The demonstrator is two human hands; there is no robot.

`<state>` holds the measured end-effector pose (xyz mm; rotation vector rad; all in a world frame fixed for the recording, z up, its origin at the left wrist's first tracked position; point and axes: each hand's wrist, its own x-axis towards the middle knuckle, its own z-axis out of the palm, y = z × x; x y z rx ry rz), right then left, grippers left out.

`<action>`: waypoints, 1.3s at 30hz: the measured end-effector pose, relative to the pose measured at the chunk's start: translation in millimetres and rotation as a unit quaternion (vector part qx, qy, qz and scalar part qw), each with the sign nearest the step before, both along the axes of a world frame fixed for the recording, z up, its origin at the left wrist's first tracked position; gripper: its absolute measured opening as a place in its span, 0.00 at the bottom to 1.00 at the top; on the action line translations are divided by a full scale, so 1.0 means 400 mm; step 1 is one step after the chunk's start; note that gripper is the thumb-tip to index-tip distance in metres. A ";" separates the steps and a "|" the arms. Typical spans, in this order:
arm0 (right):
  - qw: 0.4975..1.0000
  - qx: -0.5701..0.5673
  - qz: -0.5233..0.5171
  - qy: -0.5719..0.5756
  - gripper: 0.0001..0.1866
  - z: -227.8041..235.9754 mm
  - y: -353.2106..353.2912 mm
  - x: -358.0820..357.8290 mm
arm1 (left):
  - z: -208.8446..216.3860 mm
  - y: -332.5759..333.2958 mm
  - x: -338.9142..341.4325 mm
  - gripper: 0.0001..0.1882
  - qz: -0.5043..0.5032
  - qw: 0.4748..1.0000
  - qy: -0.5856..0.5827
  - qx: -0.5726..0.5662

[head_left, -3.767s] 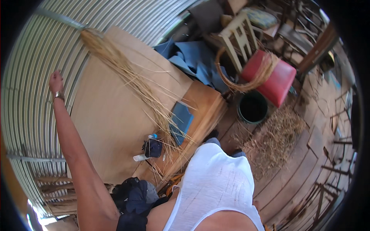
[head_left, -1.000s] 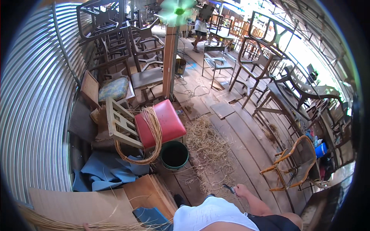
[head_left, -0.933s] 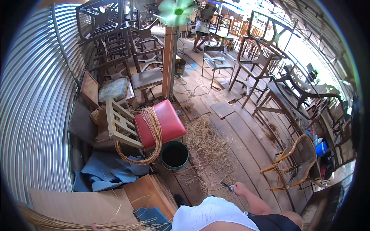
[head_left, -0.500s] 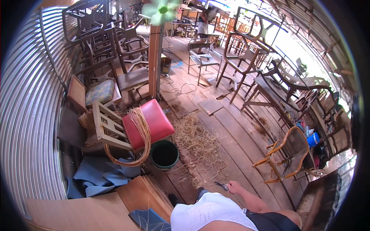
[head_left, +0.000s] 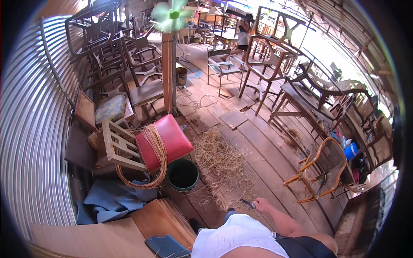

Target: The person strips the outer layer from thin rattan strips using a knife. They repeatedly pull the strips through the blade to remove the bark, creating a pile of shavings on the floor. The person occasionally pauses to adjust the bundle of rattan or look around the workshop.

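Note:
My right hand (head_left: 261, 204) reaches forward at the lower middle, its fingers closed round a small dark hand tool (head_left: 247, 202). The tool has a narrow end pointing left; whether it is a knife or a cutter I cannot make out. It is held above the plank floor, beside a pile of pale curly shavings (head_left: 221, 157). My left hand is out of the picture. Left of the pile stands a dark green bucket (head_left: 182, 187), its inside in shadow. Next to it a chair with a red seat (head_left: 171, 139) bears a coil of thin cane strands (head_left: 155, 144).
Blue sheets (head_left: 109, 193) and wooden boards (head_left: 161, 215) lie at the lower left. Stacked chair frames (head_left: 92, 32) line the left wall behind a post with a fan (head_left: 173, 16). On the right are a rattan chair (head_left: 322, 172) and a bench (head_left: 301, 96); another person (head_left: 243, 36) is far off.
My right hand and the tool have shifted slightly up. The far person has moved right with legs apart. The whole view has tilted a little.

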<state>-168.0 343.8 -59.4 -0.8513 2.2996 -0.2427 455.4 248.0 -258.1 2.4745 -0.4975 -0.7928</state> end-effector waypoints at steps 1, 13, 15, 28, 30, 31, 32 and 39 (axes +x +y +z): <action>0.999 -0.011 -0.034 -0.034 0.16 0.034 -0.023 0.025 | -0.004 0.028 -0.009 0.46 0.000 1.000 -0.003 0.007; 0.968 0.037 0.209 -0.131 0.15 0.056 -0.151 0.075 | 0.419 -0.068 -0.764 0.51 -0.637 0.731 0.038 -0.243; 0.959 0.043 0.206 -0.191 0.16 0.105 -0.163 0.090 | 0.501 -0.092 -0.881 0.46 -0.738 0.613 0.033 -0.281; 0.927 -0.016 0.024 -0.374 0.17 0.040 0.186 -0.110 | 0.443 0.121 -1.228 0.21 -0.835 0.477 0.269 -0.060; 0.915 -0.001 -0.027 -0.402 0.15 0.076 0.212 -0.157 | 0.448 0.144 -1.281 0.20 -0.836 0.481 0.252 -0.078; 0.912 0.001 -0.040 -0.409 0.15 0.094 0.211 -0.182 | 0.465 0.143 -1.314 0.19 -0.846 0.469 0.235 -0.094; 0.908 0.003 -0.054 -0.416 0.15 0.100 0.216 -0.200 | 0.484 0.145 -1.345 0.18 -0.856 0.457 0.218 -0.109; 0.900 -0.092 -0.152 -0.397 0.12 0.045 0.267 -0.238 | 0.533 0.076 -1.463 0.17 -0.889 0.377 0.207 -0.154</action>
